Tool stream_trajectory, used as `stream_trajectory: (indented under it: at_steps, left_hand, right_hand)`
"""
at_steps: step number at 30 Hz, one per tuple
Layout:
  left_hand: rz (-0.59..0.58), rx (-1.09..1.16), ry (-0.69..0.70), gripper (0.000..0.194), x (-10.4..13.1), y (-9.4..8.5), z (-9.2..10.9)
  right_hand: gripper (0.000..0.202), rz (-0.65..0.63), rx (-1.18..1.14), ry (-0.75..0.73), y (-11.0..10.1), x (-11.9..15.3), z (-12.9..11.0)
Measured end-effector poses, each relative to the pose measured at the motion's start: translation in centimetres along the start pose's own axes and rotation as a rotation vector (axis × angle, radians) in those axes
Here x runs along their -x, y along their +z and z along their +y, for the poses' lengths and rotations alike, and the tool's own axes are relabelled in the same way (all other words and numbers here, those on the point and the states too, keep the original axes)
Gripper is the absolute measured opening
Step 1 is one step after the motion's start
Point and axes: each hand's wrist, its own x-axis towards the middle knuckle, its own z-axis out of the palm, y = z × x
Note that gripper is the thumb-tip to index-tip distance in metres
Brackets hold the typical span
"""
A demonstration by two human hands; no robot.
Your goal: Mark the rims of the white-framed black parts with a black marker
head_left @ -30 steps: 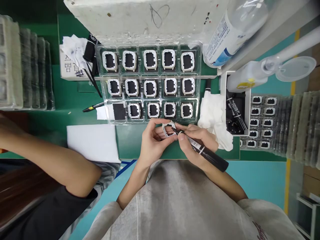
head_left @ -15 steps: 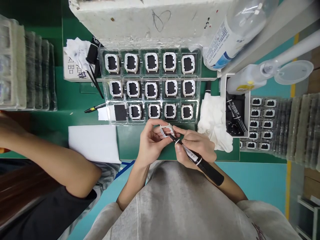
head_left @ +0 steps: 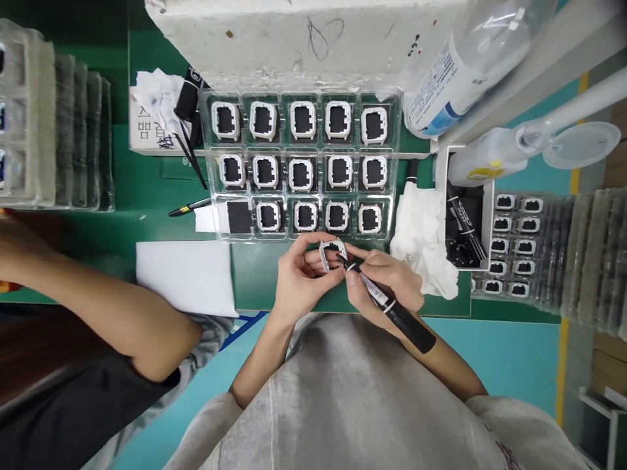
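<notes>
Between the fingers and thumb of my left hand [head_left: 300, 274] is a small white watch-case frame [head_left: 325, 256], tilted, with an open middle. My right hand [head_left: 386, 287] grips a black marker pen [head_left: 406, 323] whose tip meets the frame's right side. Whether the tip is pressing on it is too small to tell. Just beyond my hands lies a clear plastic tray [head_left: 249, 151] holding several similar white frames in its pockets. One pocket, at the near left, shows only a black pad [head_left: 240, 217].
A white cloth [head_left: 183, 277] and a co-worker's arm [head_left: 122, 307] are on the left, near stacked trays [head_left: 73, 130]. Crumpled tissue [head_left: 416, 238], a box of markers [head_left: 465, 222] and a plastic bottle [head_left: 460, 78] stand right. A white block [head_left: 304, 46] borders the back.
The frame has turned slightly in my left hand and both hands have shifted a little. The marker still points at the frame. The whole view has moved slightly.
</notes>
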Motion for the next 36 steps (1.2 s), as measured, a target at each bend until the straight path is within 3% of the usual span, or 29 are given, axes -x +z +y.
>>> stream_trajectory:
  at_steps: [5, 21, 24, 27, 30, 32, 36]
  left_hand:
    - [0.061, -0.104, 0.036, 0.058, 0.4, 0.7, -0.6]
    - [0.049, -0.275, 0.118, 0.044, 0.9, 0.9, -1.6]
    - [0.067, -0.233, 0.127, 0.048, 1.1, 0.4, -1.0]
    - [0.198, -0.239, 0.185, 0.057, 0.9, -1.9, 0.5]
    - [0.404, -0.368, 0.314, 0.062, 0.1, -5.8, 2.6]
    - [0.498, -0.512, 0.320, 0.065, -0.5, -8.6, 3.9]
    - [0.475, -0.841, 0.223, 0.070, -1.6, -12.0, 5.7]
  right_hand:
    - [0.020, 0.013, 0.008, 0.109, -0.2, 0.3, 0.1]
    - [0.017, -0.021, 0.048, 0.164, -0.7, 0.7, -0.1]
    - [0.016, 0.029, 0.060, 0.202, -1.2, 0.8, -0.2]
    - [0.014, 0.132, 0.028, 0.197, -1.7, 1.0, 0.1]
    - [0.015, 0.157, 0.042, 0.167, -2.1, 1.2, 0.7]
    - [0.016, 0.140, 0.054, 0.150, -2.3, 1.2, 0.9]
    - [0.016, 0.106, 0.093, 0.087, -2.2, 1.2, 1.1]
